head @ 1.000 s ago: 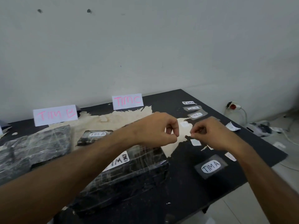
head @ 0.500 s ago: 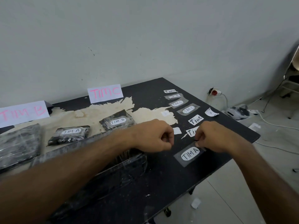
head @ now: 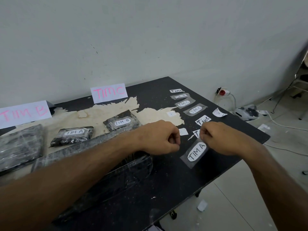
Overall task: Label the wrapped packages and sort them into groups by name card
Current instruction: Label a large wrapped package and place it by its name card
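Note:
My right hand (head: 223, 138) pinches the top edge of a taped "TIM A" label (head: 196, 151) lying on the black table (head: 175, 180). Just left of it, my left hand (head: 160, 137) is a closed fist, and I see nothing in it. My left forearm lies over a large wrapped package (head: 133, 169). Behind it sit a small package marked "TIM A" (head: 73, 135) and one marked "TIM B" (head: 122, 122). A flat wrapped package (head: 18, 145) lies at the far left. Name cards "TIM B" (head: 23, 113) and "TIM C" (head: 109, 93) lean on the wall.
A row of spare labels (head: 195, 110) runs along the table's right side, with a curled one (head: 219, 112) near the edge. On the floor to the right are a wall socket (head: 222, 92), a white device (head: 246, 112), cables and chair legs (head: 300, 84).
Both hands dropped from mid-air above the table down to the "TIM A" label, and my right fingers took its top edge. My head turned right. Little has moved in the last half second.

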Available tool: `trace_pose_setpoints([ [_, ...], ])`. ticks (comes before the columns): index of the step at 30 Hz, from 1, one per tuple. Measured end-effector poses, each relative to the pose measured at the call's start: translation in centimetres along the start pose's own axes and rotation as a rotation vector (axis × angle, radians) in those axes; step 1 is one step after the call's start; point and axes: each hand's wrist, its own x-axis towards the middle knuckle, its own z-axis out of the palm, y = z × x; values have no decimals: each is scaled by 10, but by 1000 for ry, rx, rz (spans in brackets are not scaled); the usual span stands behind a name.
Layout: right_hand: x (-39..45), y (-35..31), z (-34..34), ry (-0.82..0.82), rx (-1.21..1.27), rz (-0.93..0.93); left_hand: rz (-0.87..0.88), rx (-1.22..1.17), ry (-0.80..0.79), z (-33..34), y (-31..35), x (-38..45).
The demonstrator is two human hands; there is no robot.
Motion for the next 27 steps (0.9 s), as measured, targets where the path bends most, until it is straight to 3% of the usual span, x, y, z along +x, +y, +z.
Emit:
trace_pose_setpoints([
  [4, -4, -9, -7, 130, 74, -75, -24, 35, -8, -1, -1, 4],
  [7, -4, -15, -13, 235, 100, -125, -78, -98, -22, -3, 0, 5],
  [14, 3, -25, -12, 425, 333, -237, -146, -354, 260, -20, -4, 4],
  [18, 9, -34, -15, 575, 447, -295, -172, -564, 314, -37, -8, -9],
  [27, 26, -88, -5, 579, 589, -410, -175, -634, 448, -68, -38, -71],
])
